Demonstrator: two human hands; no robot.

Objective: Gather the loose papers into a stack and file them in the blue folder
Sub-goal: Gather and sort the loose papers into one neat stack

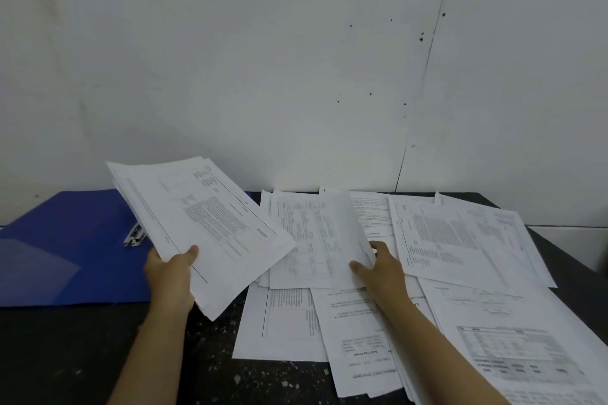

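My left hand (172, 274) holds a stack of printed papers (204, 223) lifted above the table, tilted, its far corner over the blue folder (65, 246). The folder lies open at the left with its metal clip (135, 235) showing. My right hand (383, 268) pinches the lower right edge of a printed sheet (312, 240) in the middle of the table, and that edge is raised a little. Several loose papers (460, 240) lie spread and overlapping across the right half of the table.
The table top (82, 348) is dark and speckled. A white wall (296, 59) rises straight behind it. More sheets (519, 348) hang towards the front right edge. A pale ledge (572, 243) sits to the far right, beyond the table.
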